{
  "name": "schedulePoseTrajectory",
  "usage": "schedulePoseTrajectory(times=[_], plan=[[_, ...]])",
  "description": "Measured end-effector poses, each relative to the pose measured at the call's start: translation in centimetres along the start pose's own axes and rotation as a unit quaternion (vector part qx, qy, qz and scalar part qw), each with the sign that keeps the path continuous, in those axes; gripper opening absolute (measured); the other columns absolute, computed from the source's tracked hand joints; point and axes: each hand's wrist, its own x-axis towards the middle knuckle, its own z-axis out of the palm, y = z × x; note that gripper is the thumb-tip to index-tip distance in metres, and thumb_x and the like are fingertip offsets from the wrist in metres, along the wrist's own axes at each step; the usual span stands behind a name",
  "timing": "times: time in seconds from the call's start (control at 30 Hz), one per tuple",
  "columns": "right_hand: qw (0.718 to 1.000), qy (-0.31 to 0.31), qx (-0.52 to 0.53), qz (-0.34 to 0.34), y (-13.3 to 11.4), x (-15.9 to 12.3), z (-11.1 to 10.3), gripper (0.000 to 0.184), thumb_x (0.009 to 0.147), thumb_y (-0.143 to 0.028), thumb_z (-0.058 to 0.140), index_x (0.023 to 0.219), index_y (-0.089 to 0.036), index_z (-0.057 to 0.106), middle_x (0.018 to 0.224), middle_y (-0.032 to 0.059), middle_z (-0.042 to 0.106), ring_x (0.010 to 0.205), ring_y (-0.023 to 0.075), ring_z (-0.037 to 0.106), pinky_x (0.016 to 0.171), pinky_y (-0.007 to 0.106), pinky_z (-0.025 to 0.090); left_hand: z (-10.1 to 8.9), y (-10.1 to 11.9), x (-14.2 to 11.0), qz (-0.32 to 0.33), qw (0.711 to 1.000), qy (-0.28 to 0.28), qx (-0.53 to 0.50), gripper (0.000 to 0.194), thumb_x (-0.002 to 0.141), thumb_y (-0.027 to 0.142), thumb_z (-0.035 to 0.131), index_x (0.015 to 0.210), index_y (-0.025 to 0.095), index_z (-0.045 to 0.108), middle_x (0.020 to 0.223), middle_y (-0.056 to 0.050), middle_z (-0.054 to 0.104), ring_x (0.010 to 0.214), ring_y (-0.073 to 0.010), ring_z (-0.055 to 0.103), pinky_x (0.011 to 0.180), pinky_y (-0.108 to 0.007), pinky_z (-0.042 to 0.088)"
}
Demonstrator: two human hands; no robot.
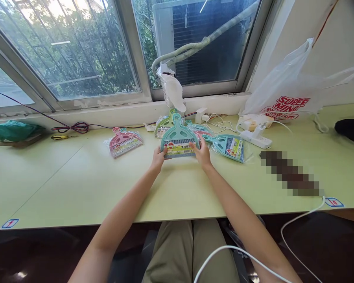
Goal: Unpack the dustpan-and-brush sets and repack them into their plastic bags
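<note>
Between both hands I hold a teal mini dustpan and brush set (179, 135), upright, its handle pointing up and a printed label across its front. My left hand (159, 156) grips its lower left edge, and my right hand (203, 153) grips its lower right edge. Behind it a green dustpan set (164, 124) is partly hidden. To the left lies a pink dustpan set (124, 141) in clear wrapping. Right of my right hand is another wrapped teal dustpan set (228, 147), with one more set (201, 127) partly covered behind.
A power strip (256, 137) with plugs and white cables sits at right, before a white plastic bag (286, 90). At left are a yellow screwdriver (60, 137), a coiled dark cable (79, 127) and a green bag (14, 130). A pixelated patch covers something at right.
</note>
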Motion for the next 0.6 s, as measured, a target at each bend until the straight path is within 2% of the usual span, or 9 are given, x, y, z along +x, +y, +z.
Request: schedulePoseTrajectory(times=[0.1, 0.17, 0.3, 0.47, 0.6], plan=[[0.999, -0.012, -0.028, 0.038, -0.5, -0.4, 0.3, 0.083, 0.068, -0.051, 0.074, 0.14, -0.024, 0.042, 0.135, 0.0145, 0.056, 0.119, 0.0322, 0.055, 0.093, 0.044, 0.047, 0.2, 0.0, -0.2, 0.036, 0.999, 0.001, 0.03, 0.031, 0.077, 0.037, 0.068, 0.099, 0.017, 0.057, 0.093, -0.005, 0.067, 0.079, -0.0177, 0.064, 0.062, -0.027, 0.056], [0.998, 0.002, -0.034, 0.045, -0.7, -0.5, 0.3, 0.083, 0.066, -0.046, 0.077, 0.139, -0.025, 0.043, 0.135, 0.0147, 0.056, 0.12, 0.0328, 0.055, 0.094, 0.046, 0.047, 0.5, -0.1, -0.3, 0.051, 0.998, -0.002, 0.047, 0.032, 0.078, 0.038, 0.066, 0.101, 0.018, 0.056, 0.095, -0.006, 0.066, 0.083, -0.0186, 0.064, 0.06, -0.025, 0.055], [0.998, 0.025, -0.038, 0.037, -0.8, -0.5, 0.1, 0.077, 0.067, -0.036, 0.077, 0.137, -0.027, 0.046, 0.133, 0.012, 0.058, 0.12, 0.0321, 0.056, 0.096, 0.047, 0.045, 1.1, -0.4, -0.9, 0.063, 0.994, 0.004, 0.088, 0.041, 0.076, 0.045, 0.069, 0.101, 0.017, 0.055, 0.098, -0.007, 0.064, 0.082, -0.0185, 0.064, 0.054, -0.024, 0.054], [0.997, -0.004, -0.068, 0.031, -1.9, -0.8, 0.0, 0.079, 0.073, -0.029, 0.072, 0.143, -0.027, 0.038, 0.142, 0.0092, 0.051, 0.125, 0.0283, 0.052, 0.101, 0.043, 0.044, 1.5, -0.6, -1.2, 0.094, 0.982, 0.073, 0.149, 0.053, 0.059, 0.042, 0.082, 0.097, 0.016, 0.055, 0.09, -0.006, 0.065, 0.072, -0.0164, 0.063, 0.048, -0.021, 0.052], [0.997, -0.016, -0.067, 0.018, -2.4, -0.9, 0.0, 0.08, 0.074, -0.024, 0.07, 0.146, -0.025, 0.035, 0.142, 0.0092, 0.051, 0.127, 0.0275, 0.051, 0.103, 0.041, 0.043, 1.2, -0.9, -0.9, 0.102, 0.98, 0.095, 0.143, 0.05, 0.06, 0.043, 0.081, 0.094, 0.016, 0.056, 0.087, -0.005, 0.064, 0.066, -0.0145, 0.063, 0.046, -0.021, 0.051]])
